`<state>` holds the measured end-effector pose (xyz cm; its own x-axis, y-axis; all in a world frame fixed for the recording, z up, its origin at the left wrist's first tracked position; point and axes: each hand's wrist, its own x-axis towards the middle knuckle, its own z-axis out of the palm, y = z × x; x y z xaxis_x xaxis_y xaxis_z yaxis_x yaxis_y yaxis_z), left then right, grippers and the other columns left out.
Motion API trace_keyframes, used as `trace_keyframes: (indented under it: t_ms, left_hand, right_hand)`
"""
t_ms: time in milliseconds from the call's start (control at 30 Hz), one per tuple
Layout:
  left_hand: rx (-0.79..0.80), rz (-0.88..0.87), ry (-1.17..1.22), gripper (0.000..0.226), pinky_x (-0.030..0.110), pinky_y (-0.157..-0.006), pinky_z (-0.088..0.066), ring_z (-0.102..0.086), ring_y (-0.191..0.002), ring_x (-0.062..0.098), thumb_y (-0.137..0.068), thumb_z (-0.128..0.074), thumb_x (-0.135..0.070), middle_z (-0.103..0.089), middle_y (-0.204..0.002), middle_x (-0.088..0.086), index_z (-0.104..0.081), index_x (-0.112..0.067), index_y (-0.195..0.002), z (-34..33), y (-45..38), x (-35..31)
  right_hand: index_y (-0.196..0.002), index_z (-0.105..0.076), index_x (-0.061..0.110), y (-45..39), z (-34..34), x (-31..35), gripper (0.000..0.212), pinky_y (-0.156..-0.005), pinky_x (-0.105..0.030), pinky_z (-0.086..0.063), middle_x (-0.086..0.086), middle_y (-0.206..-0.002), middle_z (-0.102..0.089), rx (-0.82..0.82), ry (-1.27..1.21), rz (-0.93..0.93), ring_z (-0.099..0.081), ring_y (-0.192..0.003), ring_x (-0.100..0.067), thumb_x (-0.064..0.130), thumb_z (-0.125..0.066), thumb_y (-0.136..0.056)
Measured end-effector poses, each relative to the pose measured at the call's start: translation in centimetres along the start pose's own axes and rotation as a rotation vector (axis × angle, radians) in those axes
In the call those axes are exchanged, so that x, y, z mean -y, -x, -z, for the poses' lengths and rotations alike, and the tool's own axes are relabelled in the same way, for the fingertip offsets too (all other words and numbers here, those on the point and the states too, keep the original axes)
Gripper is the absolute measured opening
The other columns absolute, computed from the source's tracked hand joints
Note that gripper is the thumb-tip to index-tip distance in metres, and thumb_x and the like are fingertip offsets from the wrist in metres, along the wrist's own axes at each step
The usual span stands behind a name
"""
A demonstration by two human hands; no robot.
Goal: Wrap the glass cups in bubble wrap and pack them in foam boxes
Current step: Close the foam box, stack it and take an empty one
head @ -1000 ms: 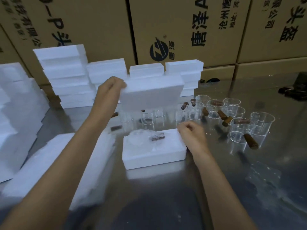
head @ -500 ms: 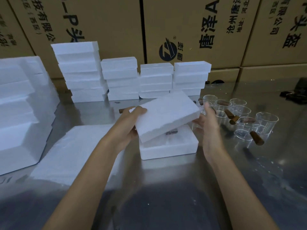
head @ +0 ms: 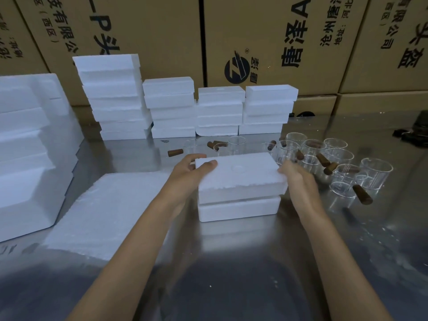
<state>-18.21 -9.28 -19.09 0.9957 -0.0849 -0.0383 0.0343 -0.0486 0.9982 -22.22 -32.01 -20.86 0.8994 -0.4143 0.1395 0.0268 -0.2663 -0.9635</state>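
A white foam lid (head: 238, 173) lies flat on top of a white foam box base (head: 238, 209) in the middle of the steel table. My left hand (head: 192, 172) grips the lid's left end, thumb on top. My right hand (head: 297, 181) holds the lid's right end, its fingers curled against the side. The box's contents are hidden under the lid. Several clear glass cups (head: 345, 179) with brown wooden handles stand and lie to the right of the box and behind it.
Stacks of white foam boxes (head: 171, 107) line the back of the table in front of large cardboard cartons (head: 266, 38). Big foam pieces (head: 27, 144) sit at the left. A flat sheet of white wrap (head: 108, 212) lies left of the box. A dark object (head: 414, 133) rests far right.
The lid, held up in my left hand, came down tilted and now sits level on the base. My right hand moved from the base to the lid's right end.
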Motion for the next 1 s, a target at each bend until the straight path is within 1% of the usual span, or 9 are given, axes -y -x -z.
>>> trace_keyframes:
  t_ms: [100, 200, 233, 333, 433, 600, 833, 933, 1000]
  left_hand:
    - [0.017, 0.027, 0.035, 0.041, 0.024, -0.087, -0.053, -0.07, -0.1, 0.015, -0.085, -0.077, -0.032, -0.067, -0.12, 0.005, -0.062, -0.023, -0.123, 0.2, -0.2, 0.5]
    - [0.012, 0.017, -0.013, 0.043, 0.015, -0.078, -0.05, -0.069, -0.089, -0.003, -0.085, -0.077, -0.035, -0.064, -0.115, -0.004, -0.061, -0.025, -0.124, 0.4, -0.6, 0.8]
    - [0.017, 0.03, -0.019, 0.045, 0.017, -0.081, -0.051, -0.068, -0.091, -0.003, -0.085, -0.077, -0.036, -0.064, -0.115, -0.003, -0.061, -0.024, -0.125, 0.4, -0.7, 0.9]
    - [0.038, 0.107, -0.031, 0.051, 0.032, -0.098, -0.052, -0.069, -0.105, 0.017, -0.084, -0.076, -0.041, -0.068, -0.121, 0.003, -0.058, -0.02, -0.127, 0.5, -1.0, 1.2]
    - [0.03, 0.132, -0.065, 0.053, 0.032, -0.093, -0.054, -0.069, -0.104, 0.019, -0.084, -0.075, -0.045, -0.069, -0.118, 0.003, -0.056, -0.02, -0.127, 0.4, -1.0, 1.1]
    - [0.037, 0.117, -0.025, 0.049, 0.025, -0.083, -0.055, -0.071, -0.096, 0.014, -0.086, -0.073, -0.044, -0.074, -0.108, -0.001, -0.057, -0.02, -0.125, 0.5, -0.9, 1.1]
    - [-0.029, 0.048, 0.01, 0.048, 0.027, -0.085, -0.054, -0.068, -0.101, 0.015, -0.088, -0.071, -0.043, -0.066, -0.117, -0.001, -0.054, -0.021, -0.127, 0.1, -0.7, 1.7]
    - [-0.066, 0.017, 0.058, 0.045, 0.024, -0.078, -0.054, -0.066, -0.1, 0.015, -0.089, -0.071, -0.041, -0.064, -0.115, -0.003, -0.055, -0.022, -0.126, 0.3, -0.8, 2.0]
    - [-0.083, 0.002, 0.103, 0.043, 0.021, -0.07, -0.053, -0.067, -0.096, 0.012, -0.089, -0.071, -0.04, -0.065, -0.11, -0.006, -0.055, -0.024, -0.125, 0.5, -0.9, 2.0]
  right_hand:
    - [-0.078, -0.057, 0.025, 0.0, -0.7, -0.1, 0.025, -0.065, -0.028, -0.031, 0.014, -0.088, -0.055, 0.094, -0.051, -0.064, -0.047, -0.078, -0.002, 0.045, -0.048, -0.067]
    - [-0.074, -0.054, 0.027, -0.2, -1.3, -0.1, 0.02, -0.065, -0.029, -0.029, 0.012, -0.088, -0.052, 0.11, -0.085, -0.146, -0.044, -0.076, -0.007, 0.044, -0.048, -0.064]
    - [-0.073, -0.054, 0.027, -0.2, -1.4, -0.1, 0.02, -0.064, -0.029, -0.029, 0.01, -0.086, -0.052, 0.107, -0.093, -0.167, -0.044, -0.075, -0.009, 0.045, -0.049, -0.064]
    - [-0.075, -0.052, 0.025, -0.1, -1.5, -0.1, 0.019, -0.062, -0.032, -0.029, 0.005, -0.077, -0.05, 0.136, -0.094, -0.215, -0.044, -0.069, -0.014, 0.044, -0.05, -0.075]
    - [-0.076, -0.052, 0.025, -0.2, -1.4, -0.3, 0.02, -0.062, -0.033, -0.03, 0.004, -0.075, -0.052, 0.163, -0.07, -0.233, -0.046, -0.068, -0.016, 0.042, -0.049, -0.085]
    - [-0.078, -0.05, 0.023, -0.2, -1.2, -0.3, 0.022, -0.063, -0.034, -0.032, 0.004, -0.075, -0.051, 0.185, -0.06, -0.242, -0.045, -0.068, -0.016, 0.044, -0.046, -0.085]
    - [-0.069, -0.054, 0.023, 0.3, -1.3, -0.1, 0.032, -0.06, -0.032, -0.03, 0.009, -0.064, -0.054, 0.112, -0.034, -0.21, -0.048, -0.064, -0.013, 0.049, -0.05, -0.086]
    - [-0.074, -0.069, 0.037, 0.7, -2.0, -0.1, 0.027, -0.072, -0.028, -0.041, 0.019, -0.084, -0.066, 0.117, -0.122, -0.165, -0.06, -0.085, -0.007, 0.059, -0.053, -0.074]
    - [-0.088, -0.07, 0.044, 1.0, -2.3, 0.0, 0.029, -0.096, -0.034, -0.047, 0.017, -0.106, -0.067, 0.134, -0.21, -0.163, -0.061, -0.107, -0.01, 0.062, -0.058, -0.068]
